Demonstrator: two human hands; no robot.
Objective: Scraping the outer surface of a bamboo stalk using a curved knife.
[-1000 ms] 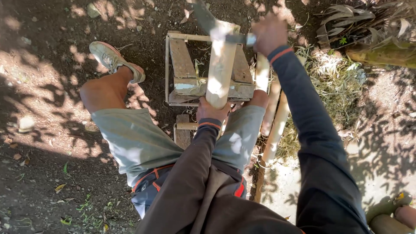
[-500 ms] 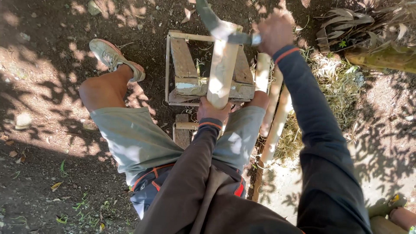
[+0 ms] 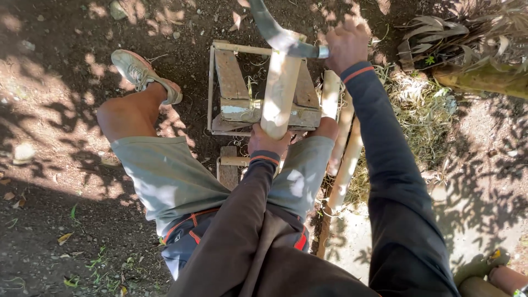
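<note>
My left hand (image 3: pixel 267 144) grips the near end of a pale bamboo piece (image 3: pixel 280 91) that stands upright over a small wooden stand (image 3: pixel 231 82). My right hand (image 3: pixel 346 45) is closed on the handle of a curved blade (image 3: pixel 275 33), whose edge rests on the top end of the bamboo piece. My knees in grey-green shorts flank the stand, and my left foot in a worn shoe (image 3: pixel 144 74) is planted on the dirt to the left.
Several long bamboo poles (image 3: pixel 344 159) lie on the ground under my right arm. A heap of dry shavings and grass (image 3: pixel 423 118) sits to the right, with leafy stems (image 3: pixel 478 49) at upper right. Bare shaded dirt lies all around.
My right hand and the blade have shifted slightly up and left on top of the bamboo piece. The left hand keeps its hold.
</note>
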